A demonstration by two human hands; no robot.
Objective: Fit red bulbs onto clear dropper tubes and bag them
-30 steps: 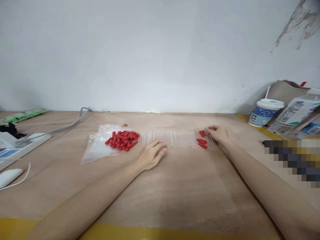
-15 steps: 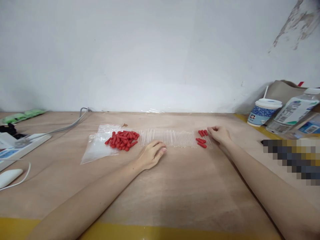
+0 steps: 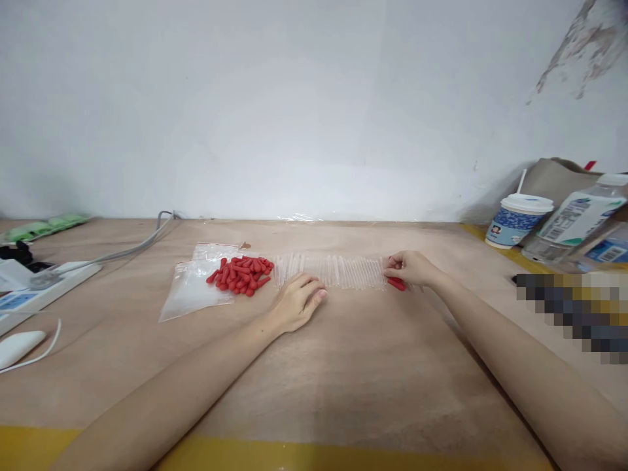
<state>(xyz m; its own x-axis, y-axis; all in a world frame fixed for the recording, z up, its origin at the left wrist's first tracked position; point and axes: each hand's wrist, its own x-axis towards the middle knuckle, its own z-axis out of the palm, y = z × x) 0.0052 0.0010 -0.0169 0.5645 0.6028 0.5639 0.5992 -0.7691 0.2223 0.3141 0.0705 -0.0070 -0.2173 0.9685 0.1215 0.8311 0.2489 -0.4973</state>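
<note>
My left hand (image 3: pixel 298 303) rests on the tabletop, palm down, fingers loosely bent and apart, at the near edge of a row of thin clear tubes (image 3: pixel 338 271). Nothing shows in it. At the row's right end my right hand (image 3: pixel 411 268) has thumb and forefinger pinched together; whatever lies between them is too small to make out. Under those fingers a red rubber bulb (image 3: pixel 396 284) shows, while the other bulbs there are mostly covered by the hand. Beyond my left hand, a heap of red rubber bulbs (image 3: pixel 240 275) lies partly on a clear zip bag (image 3: pixel 189 294).
On the left are a white power strip (image 3: pixel 73 269), a grey cable (image 3: pixel 132 248), a white mouse (image 3: pixel 19 348) and a green package (image 3: pixel 46 227). A paper cup (image 3: pixel 515 222) and a plastic bottle (image 3: pixel 574 222) stand at right. A wall (image 3: pixel 314 118) closes the back.
My right hand has moved left, from the right side of the small red bulb group to over it, at the end of the tube row. My left hand has stayed put.
</note>
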